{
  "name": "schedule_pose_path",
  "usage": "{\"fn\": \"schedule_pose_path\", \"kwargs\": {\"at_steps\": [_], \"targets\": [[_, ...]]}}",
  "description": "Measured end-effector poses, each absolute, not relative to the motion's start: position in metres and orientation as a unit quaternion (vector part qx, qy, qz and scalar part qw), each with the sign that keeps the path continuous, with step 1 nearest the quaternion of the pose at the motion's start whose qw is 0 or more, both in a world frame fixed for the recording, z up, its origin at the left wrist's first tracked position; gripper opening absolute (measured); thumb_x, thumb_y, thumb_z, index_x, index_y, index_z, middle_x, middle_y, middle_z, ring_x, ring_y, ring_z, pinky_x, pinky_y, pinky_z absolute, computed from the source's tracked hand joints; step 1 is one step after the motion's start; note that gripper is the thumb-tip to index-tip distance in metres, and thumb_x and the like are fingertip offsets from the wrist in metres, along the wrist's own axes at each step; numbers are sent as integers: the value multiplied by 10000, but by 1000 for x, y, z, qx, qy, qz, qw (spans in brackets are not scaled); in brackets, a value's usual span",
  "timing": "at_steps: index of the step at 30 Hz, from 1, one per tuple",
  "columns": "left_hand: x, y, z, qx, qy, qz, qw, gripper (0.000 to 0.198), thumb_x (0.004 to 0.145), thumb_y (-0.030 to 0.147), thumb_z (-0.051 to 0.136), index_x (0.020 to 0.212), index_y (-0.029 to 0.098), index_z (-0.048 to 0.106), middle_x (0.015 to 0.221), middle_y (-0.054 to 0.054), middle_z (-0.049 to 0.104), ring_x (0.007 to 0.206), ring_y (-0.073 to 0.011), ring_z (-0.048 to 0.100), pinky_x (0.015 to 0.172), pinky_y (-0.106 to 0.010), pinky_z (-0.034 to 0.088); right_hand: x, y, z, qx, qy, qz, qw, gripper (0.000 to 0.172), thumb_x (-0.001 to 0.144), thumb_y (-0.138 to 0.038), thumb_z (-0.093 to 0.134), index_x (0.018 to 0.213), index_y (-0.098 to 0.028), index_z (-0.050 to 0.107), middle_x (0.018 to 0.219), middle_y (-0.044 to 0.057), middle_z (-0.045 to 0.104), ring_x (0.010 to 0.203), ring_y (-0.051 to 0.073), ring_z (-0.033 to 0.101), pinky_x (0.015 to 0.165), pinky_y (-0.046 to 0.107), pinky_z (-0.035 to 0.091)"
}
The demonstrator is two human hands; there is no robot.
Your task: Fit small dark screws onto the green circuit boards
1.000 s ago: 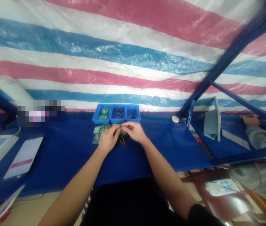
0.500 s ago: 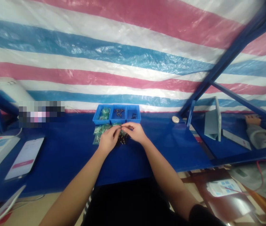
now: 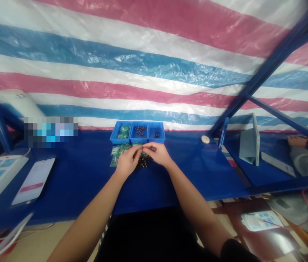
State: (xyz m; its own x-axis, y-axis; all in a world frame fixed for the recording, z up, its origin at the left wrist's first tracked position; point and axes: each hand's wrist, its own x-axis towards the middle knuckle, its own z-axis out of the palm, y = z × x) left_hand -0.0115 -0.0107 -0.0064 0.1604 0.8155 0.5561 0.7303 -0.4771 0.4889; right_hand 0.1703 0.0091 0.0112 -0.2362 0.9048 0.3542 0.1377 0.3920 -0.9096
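The left hand (image 3: 128,162) and right hand (image 3: 158,154) are meeting above the blue desk (image 3: 74,178), both grips pressed together and pinching a small dark part (image 3: 142,148) between them; it is too tiny to identify. Below, a loose heap of dark pieces (image 3: 143,162) is lying beside clear packets of green pieces (image 3: 119,150), just in front of a three-compartment blue tray (image 3: 137,142). The main risk is a slipping pinch — a part this small could drop into the heap or roll across the desk if the pressure eases.
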Motion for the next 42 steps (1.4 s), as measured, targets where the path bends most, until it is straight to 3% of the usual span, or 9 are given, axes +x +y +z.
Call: {"fn": "schedule_pose_path", "kwargs": {"at_steps": [25, 31, 42], "targets": [[-13, -10, -7, 768, 493, 407, 41, 258, 968, 342, 458, 1064, 230, 669, 1030, -50, 725, 916, -197, 690, 828, -300, 528, 171, 8, 12, -376, -680, 401, 485, 324, 789, -396, 702, 1032, -183, 726, 947, 74, 743, 768, 165, 674, 732, 302, 545], [-11, -11, -7, 752, 515, 408, 51, 261, 945, 356, 504, 1123, 231, 648, 1073, -50, 721, 903, -197, 697, 790, -288, 540, 171, 8, 13, -387, -678, 389, 489, 299, 799, -385, 694, 1007, -174, 734, 946, 77, 747, 779, 167, 680, 736, 296, 546], [-14, -7, -10, 765, 481, 425, 41, 222, 952, 320, 504, 1063, 227, 672, 1040, -40, 723, 933, -188, 688, 841, -285, 523, 171, 9, 11, -375, -679, 406, 483, 320, 778, -374, 714, 1032, -180, 728, 955, 67, 742, 770, 158, 668, 745, 296, 550]]}}
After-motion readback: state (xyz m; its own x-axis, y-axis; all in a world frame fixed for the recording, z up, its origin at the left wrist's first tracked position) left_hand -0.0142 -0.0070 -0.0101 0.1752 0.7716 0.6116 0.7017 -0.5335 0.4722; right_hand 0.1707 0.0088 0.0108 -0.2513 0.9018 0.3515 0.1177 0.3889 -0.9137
